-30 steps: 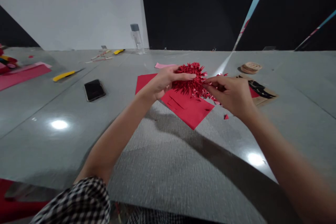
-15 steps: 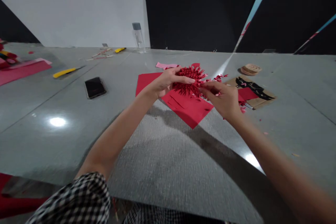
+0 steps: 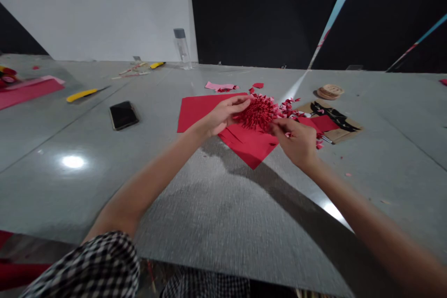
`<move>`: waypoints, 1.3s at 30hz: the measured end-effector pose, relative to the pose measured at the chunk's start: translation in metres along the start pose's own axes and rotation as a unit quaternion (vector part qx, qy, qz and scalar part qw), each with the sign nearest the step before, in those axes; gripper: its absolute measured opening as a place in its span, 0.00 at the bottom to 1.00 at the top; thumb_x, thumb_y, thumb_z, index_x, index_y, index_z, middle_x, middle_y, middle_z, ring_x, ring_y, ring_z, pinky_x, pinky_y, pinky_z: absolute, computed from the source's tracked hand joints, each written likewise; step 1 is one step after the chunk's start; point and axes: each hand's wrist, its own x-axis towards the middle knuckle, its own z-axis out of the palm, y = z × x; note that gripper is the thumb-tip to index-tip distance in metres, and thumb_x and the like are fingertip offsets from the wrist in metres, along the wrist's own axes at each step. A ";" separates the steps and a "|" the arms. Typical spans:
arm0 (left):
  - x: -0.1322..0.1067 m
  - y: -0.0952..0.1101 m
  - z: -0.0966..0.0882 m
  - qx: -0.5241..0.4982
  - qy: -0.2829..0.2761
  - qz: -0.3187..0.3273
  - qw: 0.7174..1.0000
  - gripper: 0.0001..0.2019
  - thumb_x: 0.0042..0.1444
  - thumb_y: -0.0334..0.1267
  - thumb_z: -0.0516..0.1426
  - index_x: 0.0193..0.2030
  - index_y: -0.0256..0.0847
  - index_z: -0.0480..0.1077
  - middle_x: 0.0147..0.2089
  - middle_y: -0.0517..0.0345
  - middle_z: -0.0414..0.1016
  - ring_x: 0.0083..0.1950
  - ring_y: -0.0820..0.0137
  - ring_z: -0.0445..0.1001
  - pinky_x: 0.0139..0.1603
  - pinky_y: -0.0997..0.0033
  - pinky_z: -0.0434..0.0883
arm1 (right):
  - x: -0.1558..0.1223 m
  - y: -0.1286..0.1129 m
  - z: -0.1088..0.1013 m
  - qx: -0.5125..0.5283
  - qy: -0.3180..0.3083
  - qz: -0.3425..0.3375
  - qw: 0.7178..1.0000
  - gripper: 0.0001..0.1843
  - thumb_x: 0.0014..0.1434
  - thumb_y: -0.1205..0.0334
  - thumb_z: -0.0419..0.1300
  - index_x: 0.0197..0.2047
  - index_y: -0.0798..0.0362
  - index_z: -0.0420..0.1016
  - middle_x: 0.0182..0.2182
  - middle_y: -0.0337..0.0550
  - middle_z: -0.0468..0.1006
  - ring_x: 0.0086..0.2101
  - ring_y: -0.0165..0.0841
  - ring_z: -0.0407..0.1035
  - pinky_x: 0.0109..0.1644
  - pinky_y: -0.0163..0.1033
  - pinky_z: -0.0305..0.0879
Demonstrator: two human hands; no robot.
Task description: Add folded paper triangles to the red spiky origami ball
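Observation:
A red paper flower (image 3: 258, 112) with many thin pointed petals is held up over red paper sheets (image 3: 251, 149). My left hand (image 3: 225, 114) grips its left side, thumb and fingers closed round the edge. At the flower's lower right edge, my right hand (image 3: 296, 137) has its thumb and fingertips pinched together; whether a small piece sits between them is hidden. Small folded red and pink paper pieces (image 3: 288, 107) lie just beyond the right hand.
A phone (image 3: 124, 115) and a yellow craft knife (image 3: 84, 95) lie to the left. Another yellow knife (image 3: 158, 64) and a clear bottle (image 3: 182, 49) are by the wall. At right are round wooden discs (image 3: 330, 91) and a brown-and-black piece (image 3: 345, 136) with red paper on it.
The flower has turned and tilted in my hands. My left thumb has drawn back from its middle to the left edge; my right hand stays at its right side, slightly lower.

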 end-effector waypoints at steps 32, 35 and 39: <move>-0.021 0.036 0.044 0.252 0.026 0.230 0.940 0.38 0.51 0.56 0.72 0.67 0.53 0.67 0.81 0.55 0.57 0.83 0.50 0.49 0.80 0.46 0.53 | 0.027 -0.021 -0.021 0.081 0.092 0.076 0.990 0.05 0.62 0.58 0.65 0.35 0.48 0.80 0.29 0.42 0.85 0.29 0.35 0.80 0.34 0.42 0.78; -0.021 0.036 0.049 0.291 0.013 0.249 0.924 0.36 0.52 0.55 0.72 0.66 0.50 0.69 0.77 0.51 0.63 0.80 0.51 0.56 0.79 0.49 0.55 | 0.027 -0.027 -0.024 0.043 0.085 0.036 0.995 0.05 0.62 0.61 0.64 0.36 0.47 0.82 0.31 0.42 0.86 0.30 0.36 0.81 0.36 0.44 0.79; -0.022 0.034 0.054 0.314 0.005 0.252 0.915 0.35 0.53 0.54 0.72 0.64 0.46 0.70 0.73 0.47 0.69 0.76 0.53 0.64 0.77 0.54 0.59 | 0.026 -0.036 -0.027 0.020 0.073 0.020 0.997 0.05 0.62 0.61 0.64 0.36 0.45 0.83 0.34 0.42 0.88 0.31 0.37 0.82 0.38 0.45 0.80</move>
